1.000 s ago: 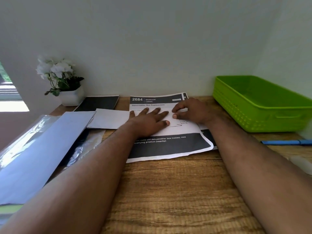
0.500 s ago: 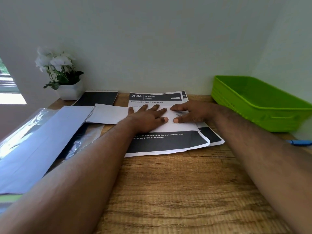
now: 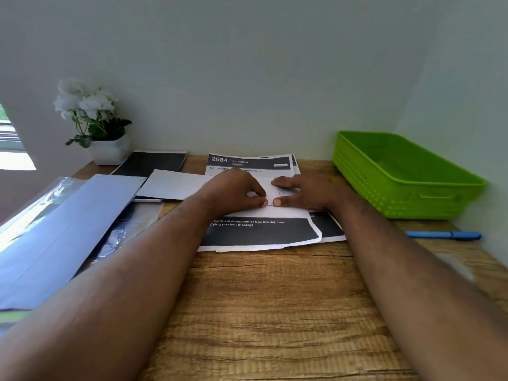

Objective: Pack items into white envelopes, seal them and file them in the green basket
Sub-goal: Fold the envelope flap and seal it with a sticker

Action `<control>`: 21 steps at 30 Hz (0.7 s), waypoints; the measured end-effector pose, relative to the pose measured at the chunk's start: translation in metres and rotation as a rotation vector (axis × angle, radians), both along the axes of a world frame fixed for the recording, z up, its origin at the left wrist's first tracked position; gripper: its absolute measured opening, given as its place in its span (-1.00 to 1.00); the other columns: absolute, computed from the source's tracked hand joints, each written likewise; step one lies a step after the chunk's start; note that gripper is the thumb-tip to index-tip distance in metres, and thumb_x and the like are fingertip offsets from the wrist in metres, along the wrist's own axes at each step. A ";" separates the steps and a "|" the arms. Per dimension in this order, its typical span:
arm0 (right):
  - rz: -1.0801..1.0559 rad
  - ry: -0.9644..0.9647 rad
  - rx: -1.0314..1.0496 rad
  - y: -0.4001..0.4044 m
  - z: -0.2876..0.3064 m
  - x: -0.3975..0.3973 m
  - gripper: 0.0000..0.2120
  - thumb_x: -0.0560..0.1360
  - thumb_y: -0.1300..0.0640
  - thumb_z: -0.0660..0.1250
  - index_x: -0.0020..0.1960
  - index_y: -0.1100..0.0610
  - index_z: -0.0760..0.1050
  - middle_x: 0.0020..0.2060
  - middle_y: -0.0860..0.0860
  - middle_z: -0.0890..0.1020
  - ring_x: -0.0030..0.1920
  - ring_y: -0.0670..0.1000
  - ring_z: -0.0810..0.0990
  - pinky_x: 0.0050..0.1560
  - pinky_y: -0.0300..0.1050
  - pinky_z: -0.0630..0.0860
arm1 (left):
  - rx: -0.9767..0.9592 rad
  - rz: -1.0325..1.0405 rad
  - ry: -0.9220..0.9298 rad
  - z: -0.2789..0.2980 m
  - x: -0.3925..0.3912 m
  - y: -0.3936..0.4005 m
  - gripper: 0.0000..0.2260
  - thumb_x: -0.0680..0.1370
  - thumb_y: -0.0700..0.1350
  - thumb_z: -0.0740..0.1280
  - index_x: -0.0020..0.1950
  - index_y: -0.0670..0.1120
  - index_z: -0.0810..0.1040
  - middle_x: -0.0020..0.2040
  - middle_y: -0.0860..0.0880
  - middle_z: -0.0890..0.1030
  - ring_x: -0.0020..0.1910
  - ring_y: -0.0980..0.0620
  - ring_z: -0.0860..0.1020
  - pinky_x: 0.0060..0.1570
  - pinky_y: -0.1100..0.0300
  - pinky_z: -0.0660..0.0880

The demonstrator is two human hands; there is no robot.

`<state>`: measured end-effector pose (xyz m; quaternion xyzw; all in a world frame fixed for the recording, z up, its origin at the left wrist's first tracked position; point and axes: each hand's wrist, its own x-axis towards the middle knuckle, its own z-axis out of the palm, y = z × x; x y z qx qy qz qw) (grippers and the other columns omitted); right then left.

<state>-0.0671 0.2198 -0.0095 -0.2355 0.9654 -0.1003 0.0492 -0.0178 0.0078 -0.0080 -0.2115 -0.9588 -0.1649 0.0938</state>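
Observation:
A white envelope (image 3: pixel 170 185) lies across a stack of printed sheets (image 3: pixel 261 235) at the back middle of the wooden table, and both hands cover its right part. My left hand (image 3: pixel 233 192) has its fingers curled, thumb and forefinger pinching the white paper. My right hand (image 3: pixel 302 193) rests on the paper just to the right, fingers fairly straight and thumb tip almost touching the left thumb. The green basket (image 3: pixel 406 188) stands at the back right, with nothing visible inside.
A large pale blue envelope on clear plastic sleeves (image 3: pixel 63 229) fills the left side. A black notebook (image 3: pixel 154 163) and a white flower pot (image 3: pixel 110 149) stand at the back left. A blue pen (image 3: pixel 442 235) lies right of my right forearm. Walls close off the back and right.
My left hand has gone from flat with fingers spread to curled, pinching the paper. My right thumb has moved in to meet it. The view has shifted slightly.

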 end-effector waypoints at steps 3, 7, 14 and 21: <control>0.004 0.007 0.025 0.003 -0.004 -0.007 -0.22 0.30 -0.51 0.20 0.46 -0.30 0.17 0.46 -0.10 0.32 0.48 0.01 0.22 0.47 0.16 0.10 | -0.026 -0.017 0.103 0.001 0.001 0.004 -0.81 0.54 -0.02 0.34 0.06 0.01 0.70 0.00 0.02 0.71 -0.01 0.00 0.62 0.02 0.09 0.51; 0.032 0.058 -0.062 0.002 -0.012 -0.014 -0.27 0.29 -0.46 0.30 0.41 -0.26 0.31 0.45 -0.17 0.33 0.50 -0.03 0.18 0.48 0.17 0.06 | -0.043 -0.031 0.285 -0.002 -0.005 0.004 -0.79 0.56 -0.04 0.25 -0.03 -0.06 0.66 -0.11 -0.03 0.69 -0.14 -0.08 0.61 -0.14 0.02 0.53; 0.133 0.491 -0.629 -0.012 -0.006 -0.010 -0.85 0.47 0.05 0.40 0.00 0.04 0.67 -0.08 -0.01 0.70 -0.02 0.04 0.61 0.05 0.09 0.51 | 0.126 -0.036 0.652 -0.001 0.003 0.010 -0.69 0.59 0.06 0.24 0.27 -0.03 0.52 0.15 -0.03 0.63 -0.04 -0.12 0.64 -0.19 0.04 0.57; 0.165 0.632 -0.683 -0.014 -0.009 -0.012 -0.86 0.44 0.10 0.44 -0.01 0.07 0.65 -0.06 -0.04 0.69 -0.01 -0.05 0.59 0.04 -0.30 0.41 | 0.297 -0.116 0.937 0.010 0.004 0.013 -0.84 0.54 -0.24 0.29 -0.01 -0.19 0.66 -0.14 -0.09 0.70 -0.24 -0.06 0.66 -0.32 0.12 0.58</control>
